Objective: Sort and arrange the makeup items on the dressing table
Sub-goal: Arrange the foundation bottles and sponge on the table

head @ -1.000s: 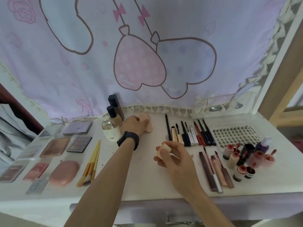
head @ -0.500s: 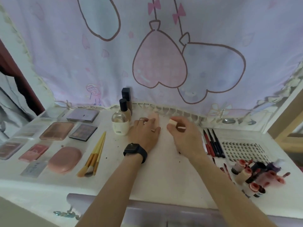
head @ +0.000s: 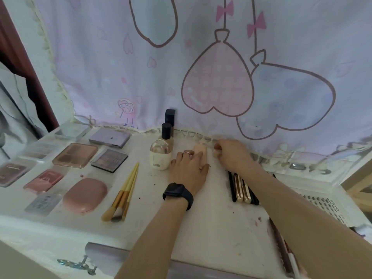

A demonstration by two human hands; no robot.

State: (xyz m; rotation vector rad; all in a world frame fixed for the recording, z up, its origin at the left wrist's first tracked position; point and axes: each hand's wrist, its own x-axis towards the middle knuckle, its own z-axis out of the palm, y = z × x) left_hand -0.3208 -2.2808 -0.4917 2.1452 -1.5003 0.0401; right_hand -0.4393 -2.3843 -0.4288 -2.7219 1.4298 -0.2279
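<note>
My left hand [head: 188,170] lies flat on the white dressing table [head: 211,228], its fingers resting on a peach makeup sponge [head: 201,151] near the back edge. Just right of that sponge, my right hand [head: 231,155] is curled around a small beige sponge [head: 216,154], held low at the table's back edge; only a corner of it shows. A black watch is on my left wrist.
Bottles [head: 161,156] stand left of my left hand. Yellow-handled brushes [head: 124,192], a pink compact [head: 84,195] and several palettes [head: 75,155] lie at the left. Pens and gold tubes [head: 241,188] lie under my right forearm. A lash tray [head: 326,206] sits at the right. A printed curtain [head: 201,67] hangs behind.
My right hand carried the small beige sponge from the table's middle to the back edge beside the peach sponge. My left hand flattened onto the peach sponge. The view shifted left.
</note>
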